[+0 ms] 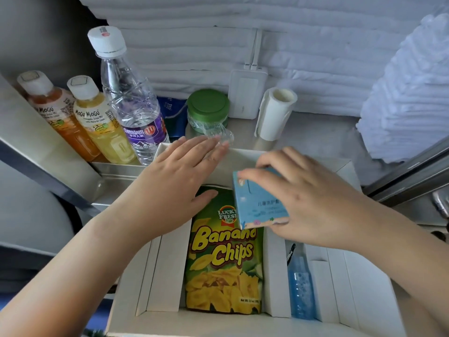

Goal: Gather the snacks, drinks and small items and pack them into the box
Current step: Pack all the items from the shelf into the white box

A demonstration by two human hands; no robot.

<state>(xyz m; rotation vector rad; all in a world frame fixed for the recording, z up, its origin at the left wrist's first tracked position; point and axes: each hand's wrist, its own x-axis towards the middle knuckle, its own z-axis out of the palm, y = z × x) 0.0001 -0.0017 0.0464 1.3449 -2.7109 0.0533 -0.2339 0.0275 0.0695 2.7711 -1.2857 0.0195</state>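
From where I stand, the white box (218,324) sits open right under the person, its card dividers splitting it into lengthwise compartments. A banana chips bag (223,259) lies flat in the middle compartment, label up, and a blue spray bottle (300,288) lies in the narrow compartment to its right. The right hand (315,198) holds a small light-blue carton (260,200) from above, fingers curled over its top edge and thumb under its lower edge, just above the top of the chips bag. The left hand (175,181) is flat and holds nothing, its fingers straight and close together, stretched over the far rim of the box with the tips at a scrap of clear wrap (218,137); I cannot tell whether they touch it. On the shelf (315,132) beyond the box stand an orange drink bottle (60,117), a yellow drink bottle (104,125) and a water bottle (131,100) side by side at the left, then a green-lidded jar (207,108), a white roll (275,113) and a white router (246,93), with folded white towels (267,32) stacked behind.
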